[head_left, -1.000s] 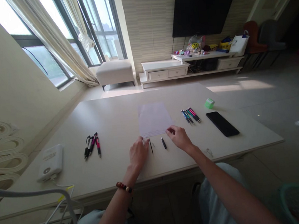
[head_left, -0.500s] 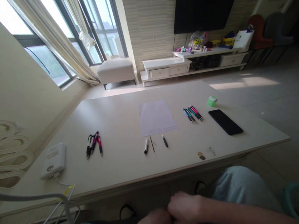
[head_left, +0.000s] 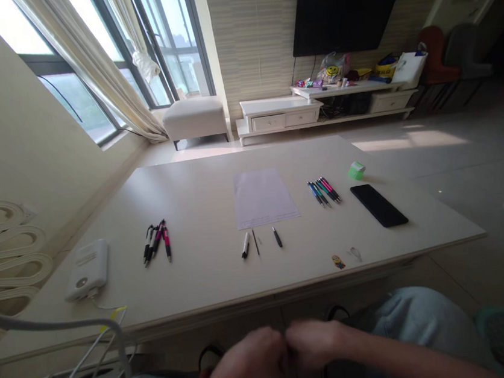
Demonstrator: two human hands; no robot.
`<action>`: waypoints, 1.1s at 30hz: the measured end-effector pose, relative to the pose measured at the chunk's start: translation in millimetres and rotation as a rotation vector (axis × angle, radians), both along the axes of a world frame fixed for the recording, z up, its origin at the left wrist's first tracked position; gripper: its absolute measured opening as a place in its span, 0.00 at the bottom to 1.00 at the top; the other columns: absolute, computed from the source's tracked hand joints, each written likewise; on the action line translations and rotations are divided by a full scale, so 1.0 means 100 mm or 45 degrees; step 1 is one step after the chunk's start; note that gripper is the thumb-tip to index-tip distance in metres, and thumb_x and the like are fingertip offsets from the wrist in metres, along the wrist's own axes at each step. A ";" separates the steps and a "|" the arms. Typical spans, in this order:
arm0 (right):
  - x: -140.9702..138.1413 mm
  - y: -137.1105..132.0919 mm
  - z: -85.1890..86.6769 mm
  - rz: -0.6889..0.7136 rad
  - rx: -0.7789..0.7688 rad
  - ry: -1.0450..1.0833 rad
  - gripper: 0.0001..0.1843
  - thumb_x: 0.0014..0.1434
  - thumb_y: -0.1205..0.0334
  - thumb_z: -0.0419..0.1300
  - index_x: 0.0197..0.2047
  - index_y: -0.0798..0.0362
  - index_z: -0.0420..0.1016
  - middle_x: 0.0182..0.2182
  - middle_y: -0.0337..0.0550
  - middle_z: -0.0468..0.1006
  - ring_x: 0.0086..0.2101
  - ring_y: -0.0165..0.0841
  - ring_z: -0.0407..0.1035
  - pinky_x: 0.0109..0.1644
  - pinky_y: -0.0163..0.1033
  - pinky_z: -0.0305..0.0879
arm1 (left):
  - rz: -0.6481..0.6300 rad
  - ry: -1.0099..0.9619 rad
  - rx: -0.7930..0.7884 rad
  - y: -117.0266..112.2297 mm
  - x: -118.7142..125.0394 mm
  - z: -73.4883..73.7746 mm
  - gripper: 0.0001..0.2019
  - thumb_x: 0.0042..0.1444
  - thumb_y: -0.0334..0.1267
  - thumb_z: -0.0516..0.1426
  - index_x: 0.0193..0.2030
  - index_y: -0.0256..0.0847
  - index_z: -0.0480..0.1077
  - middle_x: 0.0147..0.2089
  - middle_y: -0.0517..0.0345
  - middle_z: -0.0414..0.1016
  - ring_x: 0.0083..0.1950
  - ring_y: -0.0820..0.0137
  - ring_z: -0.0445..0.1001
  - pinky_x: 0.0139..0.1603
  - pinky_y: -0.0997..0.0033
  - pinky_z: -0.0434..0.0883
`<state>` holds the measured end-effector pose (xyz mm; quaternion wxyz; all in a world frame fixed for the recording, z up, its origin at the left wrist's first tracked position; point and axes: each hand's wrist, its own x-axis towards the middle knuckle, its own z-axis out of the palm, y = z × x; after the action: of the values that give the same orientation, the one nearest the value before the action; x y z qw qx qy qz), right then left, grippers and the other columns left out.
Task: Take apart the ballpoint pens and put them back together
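Observation:
My left hand (head_left: 261, 358) and my right hand (head_left: 313, 344) meet low in front of the table's near edge, over my lap. Both are closed with fingers curled in; whatever they may grip is hidden and blurred. Beyond them on the white table (head_left: 207, 273) lie parts of a pen: a white barrel piece with a dark end (head_left: 245, 245), a thin refill (head_left: 255, 242), a tiny spring-like piece (head_left: 260, 240) and a black tapered pen section (head_left: 277, 237). A sheet of paper (head_left: 264, 195) rests just behind these parts.
Several pens (head_left: 155, 242) lie at left, and more pens (head_left: 324, 191) at right. A black phone (head_left: 379, 205), a green box (head_left: 357, 170), a cartoon sticker (head_left: 338, 262) and a clear loop (head_left: 355, 254) are rightward. A cabled white power bank (head_left: 89, 268) sits far left.
My left hand has risen and come further into view, showing a red bracelet at the wrist. My right hand has shifted slightly right. Objects on the table stay put.

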<state>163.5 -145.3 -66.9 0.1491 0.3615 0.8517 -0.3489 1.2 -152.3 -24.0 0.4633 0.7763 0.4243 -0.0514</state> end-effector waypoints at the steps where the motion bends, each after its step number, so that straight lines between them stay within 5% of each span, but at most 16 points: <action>1: 0.06 0.13 0.17 -0.010 0.005 0.129 0.11 0.49 0.62 0.55 0.30 0.55 0.79 0.26 0.46 0.79 0.25 0.36 0.72 0.22 0.33 0.56 | 0.015 -0.034 0.050 0.17 -0.07 0.13 0.04 0.44 0.34 0.58 0.22 0.41 0.73 0.20 0.63 0.71 0.22 0.72 0.65 0.23 0.72 0.59; 4: 0.21 0.46 0.60 -0.264 0.028 0.422 0.12 0.53 0.59 0.54 0.34 0.54 0.78 0.25 0.41 0.78 0.24 0.30 0.69 0.24 0.30 0.56 | 0.431 -0.160 0.331 0.69 -0.26 0.45 0.12 0.51 0.46 0.54 0.29 0.40 0.73 0.24 0.62 0.72 0.26 0.72 0.67 0.25 0.74 0.61; 6: 0.22 0.64 0.76 -0.489 0.126 0.528 0.13 0.55 0.58 0.54 0.33 0.55 0.77 0.25 0.41 0.77 0.26 0.29 0.69 0.27 0.30 0.58 | 0.738 -0.045 0.661 0.98 -0.35 0.53 0.15 0.54 0.49 0.51 0.32 0.40 0.71 0.26 0.59 0.73 0.28 0.71 0.69 0.28 0.73 0.61; 8: 0.14 0.78 0.80 -0.682 0.286 0.531 0.13 0.56 0.57 0.53 0.32 0.55 0.76 0.25 0.43 0.77 0.27 0.30 0.69 0.30 0.32 0.59 | 0.856 0.090 0.832 1.20 -0.37 0.49 0.16 0.54 0.51 0.51 0.35 0.40 0.70 0.28 0.56 0.74 0.29 0.68 0.70 0.30 0.71 0.62; 12: -0.16 0.99 0.70 -0.837 0.564 0.337 0.13 0.57 0.56 0.54 0.34 0.54 0.75 0.30 0.48 0.79 0.33 0.36 0.73 0.37 0.36 0.62 | 0.849 0.235 0.821 1.42 -0.29 0.27 0.16 0.53 0.50 0.52 0.37 0.39 0.69 0.31 0.51 0.76 0.35 0.63 0.73 0.33 0.70 0.62; 17: -0.47 1.14 0.63 -0.861 0.651 0.131 0.16 0.56 0.54 0.54 0.38 0.58 0.73 0.33 0.56 0.78 0.36 0.43 0.74 0.37 0.41 0.66 | 0.805 0.343 0.775 1.50 -0.25 0.12 0.10 0.50 0.42 0.54 0.31 0.38 0.70 0.33 0.47 0.77 0.38 0.62 0.74 0.35 0.70 0.62; 27: -0.63 1.30 0.63 -0.862 0.576 0.062 0.12 0.46 0.66 0.57 0.35 0.62 0.76 0.34 0.60 0.78 0.37 0.45 0.74 0.36 0.40 0.68 | 1.047 0.133 0.871 1.36 -0.30 0.20 0.09 0.53 0.41 0.52 0.32 0.39 0.69 0.32 0.52 0.76 0.35 0.66 0.74 0.35 0.71 0.64; 30: -0.50 1.34 0.68 -0.939 0.532 0.282 0.08 0.46 0.63 0.59 0.29 0.59 0.75 0.30 0.57 0.79 0.34 0.41 0.74 0.35 0.37 0.67 | 1.118 -0.158 0.858 1.27 -0.25 0.25 0.09 0.54 0.41 0.50 0.34 0.40 0.67 0.33 0.55 0.76 0.36 0.68 0.74 0.38 0.71 0.67; 33: -0.32 1.40 0.76 -1.122 0.463 0.859 0.10 0.52 0.59 0.55 0.31 0.57 0.72 0.27 0.48 0.78 0.25 0.32 0.72 0.29 0.33 0.65 | 1.133 -0.450 0.802 1.16 -0.18 0.28 0.08 0.56 0.41 0.50 0.36 0.41 0.66 0.35 0.56 0.76 0.37 0.70 0.76 0.41 0.71 0.70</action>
<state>131.2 -5.0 8.7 -0.3542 0.5702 0.6676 -0.3220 -16.3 -36.1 3.9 0.2503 0.6203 0.6213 0.4081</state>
